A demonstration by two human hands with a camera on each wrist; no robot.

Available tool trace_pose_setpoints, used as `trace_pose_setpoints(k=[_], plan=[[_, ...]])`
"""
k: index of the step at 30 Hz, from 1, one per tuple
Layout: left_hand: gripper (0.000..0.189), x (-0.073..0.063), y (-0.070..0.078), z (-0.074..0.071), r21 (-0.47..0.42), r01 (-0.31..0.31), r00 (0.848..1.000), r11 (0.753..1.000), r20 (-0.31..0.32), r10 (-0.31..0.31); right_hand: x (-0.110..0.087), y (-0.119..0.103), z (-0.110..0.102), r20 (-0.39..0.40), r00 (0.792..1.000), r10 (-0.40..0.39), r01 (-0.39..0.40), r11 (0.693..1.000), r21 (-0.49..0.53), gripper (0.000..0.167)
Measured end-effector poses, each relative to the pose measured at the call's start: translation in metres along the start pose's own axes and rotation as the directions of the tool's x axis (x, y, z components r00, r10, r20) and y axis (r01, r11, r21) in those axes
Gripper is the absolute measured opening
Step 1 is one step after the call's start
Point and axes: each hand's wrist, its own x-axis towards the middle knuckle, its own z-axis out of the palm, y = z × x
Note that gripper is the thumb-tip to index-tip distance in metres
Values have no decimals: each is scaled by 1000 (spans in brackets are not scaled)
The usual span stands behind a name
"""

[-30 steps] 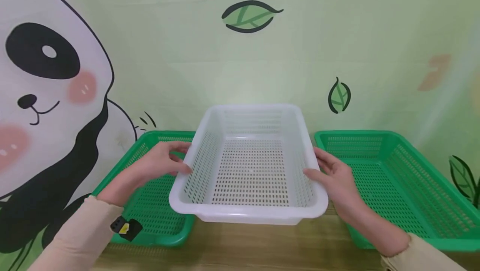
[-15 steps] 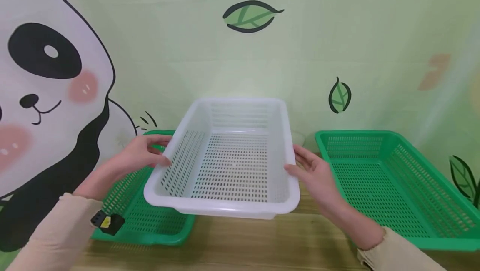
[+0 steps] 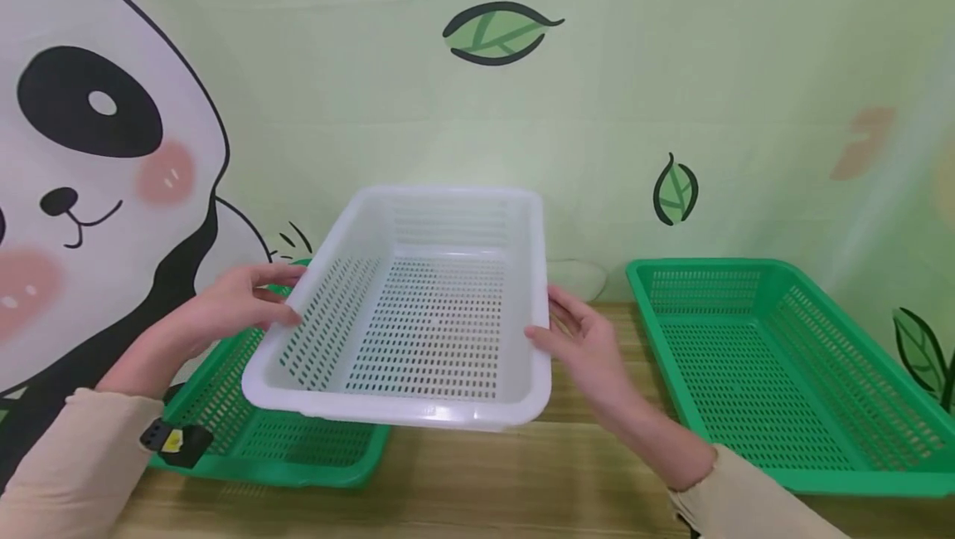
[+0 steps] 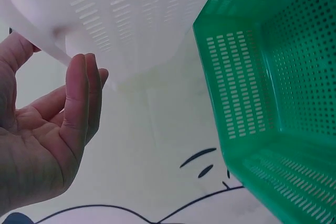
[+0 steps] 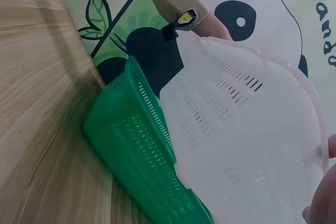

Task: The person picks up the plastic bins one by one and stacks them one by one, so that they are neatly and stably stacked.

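Observation:
A white rectangular plastic basket point(image 3: 395, 411) with slotted walls is held up in front of me, its open top tilted toward me in the head view. My left hand point(image 3: 227, 305) grips its left rim, thumb on the inner side and fingers outside. On the right rim, my right hand point(image 3: 589, 348) pinches with the thumb inside. Nothing lies in the white basket. It overlaps a green basket point(image 3: 321, 473) on the table at left, hiding much of it. In the left wrist view, the white basket wall point(image 4: 136, 3) stands beside that green basket point(image 4: 215, 93).
A second green basket point(image 3: 858, 483) stands on the wooden table point(image 3: 522, 489) at the right. Behind hangs a pale green cloth point(image 3: 358, 124) printed with a panda point(image 3: 97, 216) and leaves.
Both hands have carried the white basket leftward and slightly up, from between the two green baskets to over the left one. The green baskets have stayed in place.

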Motion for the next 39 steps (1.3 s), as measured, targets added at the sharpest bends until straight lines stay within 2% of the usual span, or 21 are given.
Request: trace_pose_setpoints(k=[7, 17, 22, 26, 34, 39], plan=[[69, -4, -7, -12, 70, 32, 999, 997, -43, -29, 3, 4, 14, 4, 999, -38, 38, 999, 34, 61], [66, -8, -23, -31, 131, 44, 994, 990, -109, -30, 8, 13, 40, -10, 993, -116, 116, 992, 44, 63], [64, -12, -32, -38, 122, 48, 993, 991, -110, -34, 8, 18, 53, -7, 986, -166, 166, 986, 10, 62], [65, -15, -40, -43, 121, 43, 993, 992, -111, -30, 7, 20, 63, 12, 979, -203, 203, 979, 34, 57], [65, -20, -60, -64, 171, 71, 993, 983, -108, -53, 4, 22, 87, 43, 976, -213, 211, 976, 47, 57], [69, -27, -61, -67, 178, 103, 989, 979, -126, -81, 4, 27, 98, 52, 976, -211, 209, 977, 47, 55]])
